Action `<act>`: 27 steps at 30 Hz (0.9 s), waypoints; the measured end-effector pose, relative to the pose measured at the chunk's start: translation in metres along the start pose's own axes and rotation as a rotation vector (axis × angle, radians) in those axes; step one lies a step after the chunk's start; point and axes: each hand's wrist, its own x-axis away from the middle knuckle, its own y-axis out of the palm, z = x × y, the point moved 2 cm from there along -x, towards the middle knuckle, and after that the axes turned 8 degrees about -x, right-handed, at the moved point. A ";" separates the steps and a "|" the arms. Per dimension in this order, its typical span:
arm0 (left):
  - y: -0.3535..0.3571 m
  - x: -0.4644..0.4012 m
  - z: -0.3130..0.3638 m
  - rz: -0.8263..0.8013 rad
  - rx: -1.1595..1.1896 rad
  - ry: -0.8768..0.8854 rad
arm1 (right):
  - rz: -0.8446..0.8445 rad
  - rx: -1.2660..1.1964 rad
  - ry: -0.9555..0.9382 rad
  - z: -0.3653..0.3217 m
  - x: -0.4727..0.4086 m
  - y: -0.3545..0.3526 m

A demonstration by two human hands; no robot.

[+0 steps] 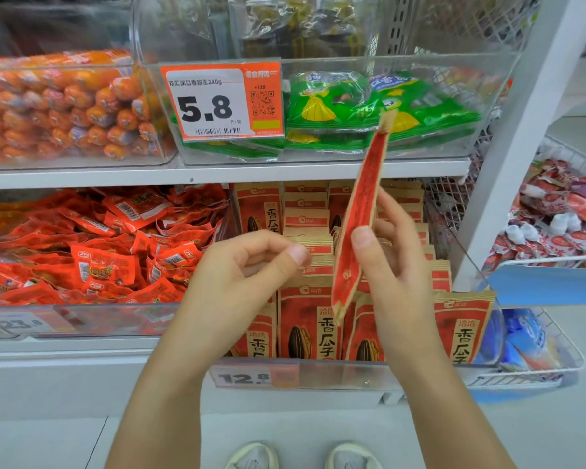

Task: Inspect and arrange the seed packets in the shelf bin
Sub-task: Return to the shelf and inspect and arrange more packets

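The right hand pinched a red packet edge-on, tilted upright above the bin of standing packets. The left hand hovered beside it, fingers loosely curled, holding nothing.

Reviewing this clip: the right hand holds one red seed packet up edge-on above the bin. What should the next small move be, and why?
Probably turn the red and tan paper seed packet face-on, then lower it into the clear plastic shelf bin. The right hand pinches it edge-on and tilted, so its print cannot be read, while the upright packets in the bin face front. The left hand holds nothing and could steady it.
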 end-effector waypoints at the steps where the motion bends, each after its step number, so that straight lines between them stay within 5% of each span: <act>1: -0.003 0.001 0.001 0.055 0.027 0.006 | -0.024 -0.020 -0.004 -0.002 0.001 0.001; 10: -0.011 -0.003 0.030 0.358 0.249 0.108 | -0.253 -0.009 0.019 0.000 0.008 0.014; 27: -0.016 -0.005 0.027 0.369 0.251 0.142 | -0.274 0.043 -0.005 0.007 0.005 0.016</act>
